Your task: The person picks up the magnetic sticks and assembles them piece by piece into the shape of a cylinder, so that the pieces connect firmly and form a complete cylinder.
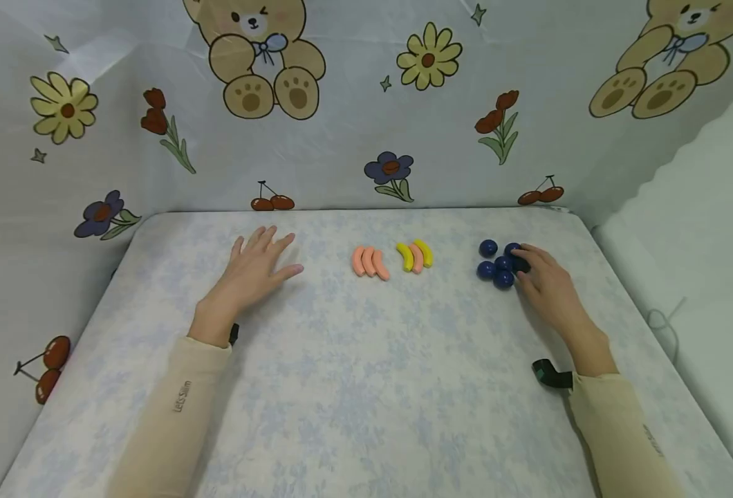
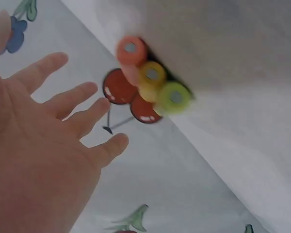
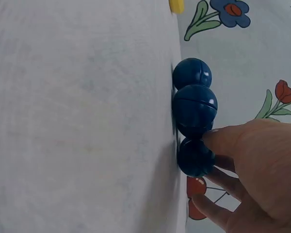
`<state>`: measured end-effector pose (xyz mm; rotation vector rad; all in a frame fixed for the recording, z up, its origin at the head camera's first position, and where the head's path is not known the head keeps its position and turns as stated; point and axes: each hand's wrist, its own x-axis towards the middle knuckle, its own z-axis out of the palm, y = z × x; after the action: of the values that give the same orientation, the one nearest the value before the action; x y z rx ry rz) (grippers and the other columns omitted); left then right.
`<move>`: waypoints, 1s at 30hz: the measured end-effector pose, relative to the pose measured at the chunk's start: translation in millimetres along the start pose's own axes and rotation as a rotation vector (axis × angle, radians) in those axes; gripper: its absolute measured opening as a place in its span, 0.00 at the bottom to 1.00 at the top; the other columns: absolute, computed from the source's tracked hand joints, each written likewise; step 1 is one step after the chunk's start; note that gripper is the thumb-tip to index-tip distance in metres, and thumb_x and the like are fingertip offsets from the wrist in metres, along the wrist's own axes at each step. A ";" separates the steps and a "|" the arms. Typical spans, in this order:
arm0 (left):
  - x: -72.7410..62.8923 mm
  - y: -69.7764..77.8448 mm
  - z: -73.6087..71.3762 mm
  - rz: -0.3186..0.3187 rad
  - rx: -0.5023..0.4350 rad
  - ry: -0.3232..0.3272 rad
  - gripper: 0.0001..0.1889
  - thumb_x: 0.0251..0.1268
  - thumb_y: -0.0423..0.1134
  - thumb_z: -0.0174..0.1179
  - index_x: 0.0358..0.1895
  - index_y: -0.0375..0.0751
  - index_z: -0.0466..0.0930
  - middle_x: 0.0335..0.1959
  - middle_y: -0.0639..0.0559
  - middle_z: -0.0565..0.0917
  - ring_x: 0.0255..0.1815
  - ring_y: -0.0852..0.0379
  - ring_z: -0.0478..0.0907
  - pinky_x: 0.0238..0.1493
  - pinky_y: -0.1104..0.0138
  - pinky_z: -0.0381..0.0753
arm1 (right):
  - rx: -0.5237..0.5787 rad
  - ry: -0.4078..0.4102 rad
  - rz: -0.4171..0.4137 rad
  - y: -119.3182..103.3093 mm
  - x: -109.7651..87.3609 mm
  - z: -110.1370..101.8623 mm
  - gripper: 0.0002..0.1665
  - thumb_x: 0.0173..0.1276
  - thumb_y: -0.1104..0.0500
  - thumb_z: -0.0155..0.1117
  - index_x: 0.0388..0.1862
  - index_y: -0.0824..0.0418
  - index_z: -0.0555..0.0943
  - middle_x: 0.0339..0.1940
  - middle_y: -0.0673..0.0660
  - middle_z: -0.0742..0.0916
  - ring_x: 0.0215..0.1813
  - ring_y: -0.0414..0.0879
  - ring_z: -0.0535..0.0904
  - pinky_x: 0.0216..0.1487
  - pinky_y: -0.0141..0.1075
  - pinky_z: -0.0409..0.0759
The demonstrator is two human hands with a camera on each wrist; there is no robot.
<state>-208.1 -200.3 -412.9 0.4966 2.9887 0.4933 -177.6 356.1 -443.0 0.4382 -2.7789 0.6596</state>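
Several glossy dark blue balls (image 1: pixel 486 270) lie clustered on the right part of the table. My right hand (image 1: pixel 550 290) grips one blue ball (image 3: pixel 194 158) at the cluster's right side, thumb on the near side and fingers behind. My left hand (image 1: pixel 256 266) has its fingers spread and holds nothing, over the table's far left. Beyond its fingers, the left wrist view shows blurred pieces with round ends: one pink (image 2: pixel 131 51), one yellow (image 2: pixel 152 74) and one green (image 2: pixel 174 97). They are not visible in the head view.
Three curved pink pieces (image 1: pixel 370 263) lie side by side mid-table. Right of them are two curved yellow pieces (image 1: pixel 405 256) with a pink one (image 1: pixel 416 258) between. A patterned cloth wall (image 1: pixel 341 104) stands behind the pale table (image 1: pixel 354 387). White fabric (image 1: pixel 709 263) borders the right side.
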 end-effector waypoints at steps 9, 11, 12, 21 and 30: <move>28.2 54.5 16.9 0.119 -0.003 -0.100 0.39 0.80 0.62 0.54 0.84 0.46 0.59 0.85 0.36 0.57 0.86 0.35 0.51 0.83 0.38 0.50 | -0.027 0.053 0.005 -0.5 -0.9 4.0 0.25 0.71 0.74 0.67 0.66 0.70 0.79 0.72 0.74 0.75 0.56 0.72 0.81 0.53 0.65 0.79; 31.5 63.7 24.4 0.147 -0.029 -0.111 0.38 0.80 0.61 0.54 0.84 0.47 0.60 0.85 0.36 0.58 0.85 0.35 0.53 0.82 0.39 0.53 | -0.018 0.069 0.007 -0.6 -1.1 3.6 0.24 0.70 0.74 0.67 0.65 0.70 0.79 0.71 0.74 0.76 0.53 0.71 0.82 0.50 0.63 0.81; 32.0 67.0 27.7 0.157 -0.044 -0.115 0.38 0.80 0.61 0.55 0.84 0.47 0.60 0.84 0.37 0.58 0.85 0.35 0.54 0.82 0.40 0.54 | -0.010 0.074 0.009 -0.5 -0.9 3.5 0.24 0.70 0.74 0.67 0.65 0.70 0.79 0.71 0.74 0.76 0.53 0.71 0.82 0.50 0.62 0.82; 31.3 75.6 42.2 0.215 -0.085 -0.109 0.37 0.80 0.59 0.57 0.85 0.52 0.58 0.85 0.38 0.58 0.85 0.37 0.56 0.79 0.39 0.59 | -0.001 0.073 0.069 1.0 -1.1 -0.8 0.21 0.71 0.73 0.66 0.62 0.69 0.80 0.61 0.75 0.80 0.50 0.73 0.85 0.50 0.63 0.83; 32.0 79.3 44.2 0.265 -0.110 -0.048 0.30 0.79 0.54 0.61 0.75 0.44 0.74 0.78 0.44 0.72 0.79 0.43 0.67 0.76 0.43 0.67 | 0.002 0.071 0.101 -3.7 -2.0 -1.9 0.21 0.69 0.72 0.69 0.61 0.70 0.81 0.56 0.74 0.84 0.51 0.71 0.85 0.49 0.62 0.85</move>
<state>-208.8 -105.5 -429.6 0.8865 2.8433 0.6509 -174.1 354.2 -440.5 0.2707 -2.7472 0.6870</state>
